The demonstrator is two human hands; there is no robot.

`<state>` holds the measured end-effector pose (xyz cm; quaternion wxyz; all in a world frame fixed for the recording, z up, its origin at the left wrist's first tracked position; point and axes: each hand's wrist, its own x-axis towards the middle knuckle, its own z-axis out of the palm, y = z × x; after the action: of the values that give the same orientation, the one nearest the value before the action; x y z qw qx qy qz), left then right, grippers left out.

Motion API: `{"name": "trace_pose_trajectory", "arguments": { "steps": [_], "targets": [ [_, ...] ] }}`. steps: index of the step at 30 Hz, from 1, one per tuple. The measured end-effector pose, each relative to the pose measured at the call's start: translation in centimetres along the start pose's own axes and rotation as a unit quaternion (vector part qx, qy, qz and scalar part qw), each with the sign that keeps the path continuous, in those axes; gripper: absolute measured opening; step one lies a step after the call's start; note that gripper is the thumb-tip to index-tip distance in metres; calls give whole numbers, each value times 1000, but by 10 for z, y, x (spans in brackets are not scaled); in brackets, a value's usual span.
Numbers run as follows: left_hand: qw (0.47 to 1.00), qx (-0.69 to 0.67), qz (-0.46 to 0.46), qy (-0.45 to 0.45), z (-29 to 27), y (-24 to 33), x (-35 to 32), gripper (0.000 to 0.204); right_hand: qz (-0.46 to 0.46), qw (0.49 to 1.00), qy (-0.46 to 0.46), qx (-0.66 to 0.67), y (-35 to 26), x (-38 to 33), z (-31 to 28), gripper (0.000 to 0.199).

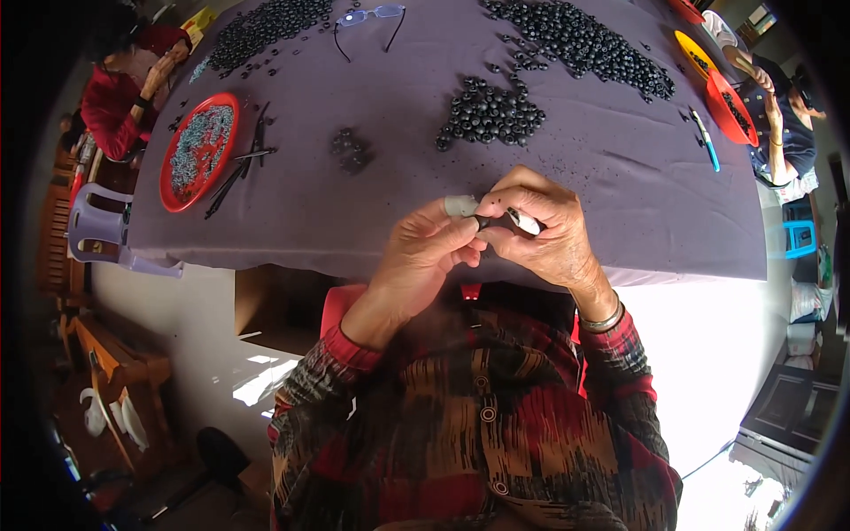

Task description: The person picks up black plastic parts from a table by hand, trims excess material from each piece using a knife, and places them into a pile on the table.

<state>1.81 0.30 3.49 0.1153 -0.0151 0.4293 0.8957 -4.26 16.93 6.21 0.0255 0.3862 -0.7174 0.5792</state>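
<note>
Over the near edge of the cloth, my left hand (425,248) and my right hand (551,232) meet fingertip to fingertip. A small black round piece (482,222) sits between them, pinched by my left thumb and a finger that wears a pale grey finger cover (459,206). My right hand is closed around a white-handled tool (526,222); its working end is hidden by the fingers. Beyond my hands lies a small heap of black round pieces with holes (493,113). Several darker pieces (351,150) are grouped left of it.
Larger black heaps (580,40) lie at the far side. A red plate (233,133) of pale bits stands left, beside black strips (232,188). Glasses (372,13) and a blue-and-white pen-like tool (708,146) rest on the purple-grey cloth (354,230). People work at both sides.
</note>
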Motion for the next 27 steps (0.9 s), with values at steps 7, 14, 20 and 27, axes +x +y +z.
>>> {"name": "trace_pose_trajectory", "arguments": {
  "steps": [7, 14, 20, 27],
  "targets": [
    [993, -93, -33, -57, -2, -1, 2, 21, 27, 998, -8, 54, 0, -3, 0, 18],
    [993, -71, -86, -47, -4, -4, 0, 20, 144, 971, -23, 188, -4, -5, -4, 12],
    [996, -49, -69, -36, -5, -7, 1, 16, 225, 927, -32, 299, -6, -3, -3, 5],
    [989, -91, -78, -88, -13, -12, 3, 14, 281, 909, -52, 303, -11, 1, -7, 6]
  ]
}}
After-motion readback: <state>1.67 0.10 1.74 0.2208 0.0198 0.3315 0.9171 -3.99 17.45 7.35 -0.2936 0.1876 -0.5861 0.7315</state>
